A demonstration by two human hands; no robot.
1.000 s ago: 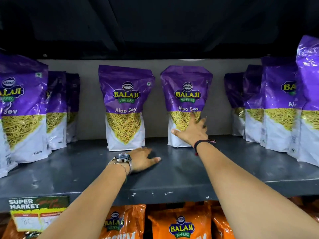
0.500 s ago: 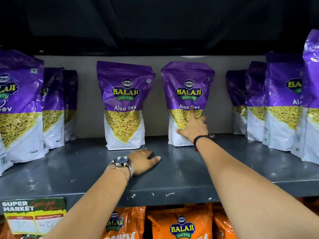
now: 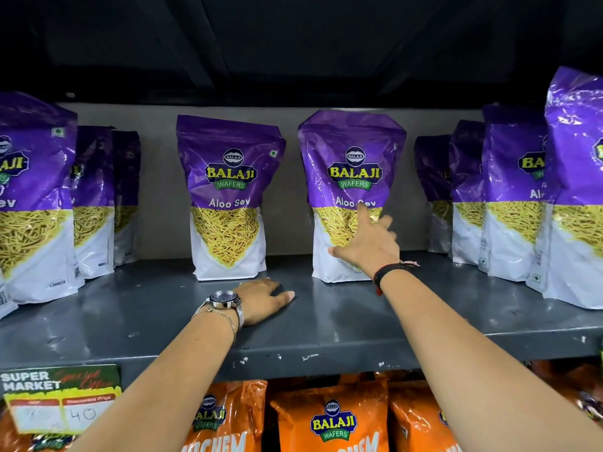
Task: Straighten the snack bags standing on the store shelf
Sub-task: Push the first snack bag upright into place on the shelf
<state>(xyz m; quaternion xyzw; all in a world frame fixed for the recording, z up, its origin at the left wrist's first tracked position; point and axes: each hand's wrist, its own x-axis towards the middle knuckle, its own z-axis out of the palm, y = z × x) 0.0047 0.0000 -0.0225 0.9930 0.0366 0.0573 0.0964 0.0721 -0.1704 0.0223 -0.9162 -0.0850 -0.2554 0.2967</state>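
Two purple Aloo Sev snack bags stand upright at the back of the grey metal shelf [image 3: 326, 334]: a left bag [image 3: 228, 177] and a right bag [image 3: 352, 158]. My right hand [image 3: 368, 243] reaches the front of the right bag, fingers spread, index finger on its lower print, holding nothing. My left hand [image 3: 264, 301], with a wristwatch, lies flat on the shelf just in front of the left bag, apart from it.
A row of the same purple bags [image 3: 36, 203] lines the left side, another row [image 3: 522, 197] the right. A dark shelf hangs close above. Orange snack bags [image 3: 329, 419] fill the shelf below. A price tag [image 3: 58, 399] hangs on the front edge.
My right hand has slid a little up the right bag's front and its fingers have spread. The left hand has stayed on the shelf.
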